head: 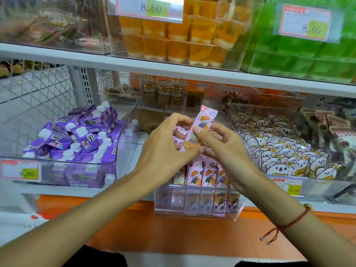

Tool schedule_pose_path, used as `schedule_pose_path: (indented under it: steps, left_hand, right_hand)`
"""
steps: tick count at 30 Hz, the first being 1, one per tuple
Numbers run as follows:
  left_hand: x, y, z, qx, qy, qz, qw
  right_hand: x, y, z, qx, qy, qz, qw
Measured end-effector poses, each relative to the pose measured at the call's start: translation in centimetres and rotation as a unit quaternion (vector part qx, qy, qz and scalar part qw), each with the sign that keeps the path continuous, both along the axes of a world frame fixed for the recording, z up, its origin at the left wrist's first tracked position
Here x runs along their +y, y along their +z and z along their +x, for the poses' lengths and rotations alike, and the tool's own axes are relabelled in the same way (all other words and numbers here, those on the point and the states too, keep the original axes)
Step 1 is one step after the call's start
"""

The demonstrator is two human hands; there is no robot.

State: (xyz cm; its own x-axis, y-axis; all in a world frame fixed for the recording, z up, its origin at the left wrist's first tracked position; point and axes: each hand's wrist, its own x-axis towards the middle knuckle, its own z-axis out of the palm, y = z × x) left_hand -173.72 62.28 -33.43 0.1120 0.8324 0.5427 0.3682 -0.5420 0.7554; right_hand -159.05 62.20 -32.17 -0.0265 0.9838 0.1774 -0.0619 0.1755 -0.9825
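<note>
A pink snack packet (pixel 204 124) with a cartoon child on it stands tilted above a clear plastic bin (pixel 196 205) on a shop shelf. My right hand (pixel 221 149) pinches the packet between thumb and fingers near its middle. My left hand (pixel 165 147) holds its lower end and left edge with curled fingers. Several more pink packets (pixel 204 176) of the same kind stand upright in the bin below my hands.
A bin of purple cartons (pixel 81 135) sits to the left, a bin of white koala packets (pixel 285 155) to the right. Orange jelly cups (pixel 179 35) and green ones (pixel 300 60) fill the upper shelf. Price tags hang on the bins. A wire mesh panel (pixel 34 89) stands at far left.
</note>
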Motion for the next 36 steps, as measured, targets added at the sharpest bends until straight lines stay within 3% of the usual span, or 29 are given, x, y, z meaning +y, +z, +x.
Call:
schedule_pose_path:
  steps: [6, 15, 22, 27, 36]
  left_hand:
    - [0.1, 0.2, -0.1, -0.014, 0.002, -0.006, 1.0]
    - [0.2, 0.0, 0.1, 0.026, 0.031, 0.046, 0.998]
    - [0.5, 0.3, 0.1, -0.042, -0.026, -0.027, 0.998]
    - [0.5, 0.3, 0.0, -0.055, -0.055, -0.053, 0.996]
    - [0.8, 0.6, -0.9, -0.039, -0.054, -0.003, 0.998]
  right_hand:
    - [0.0, 0.6, 0.5, 0.008, 0.076, -0.004, 0.997]
    - [-0.2, 0.4, -0.1, 0.019, -0.039, 0.013, 0.999]
    - [-0.1, 0.8, 0.7, -0.026, 0.021, 0.003, 0.999]
    - [0.0, 0.7, 0.8, -0.032, -0.013, 0.02, 0.999]
    - [-0.1, 0.6, 1.6, -0.101, 0.049, 0.133, 0.985]
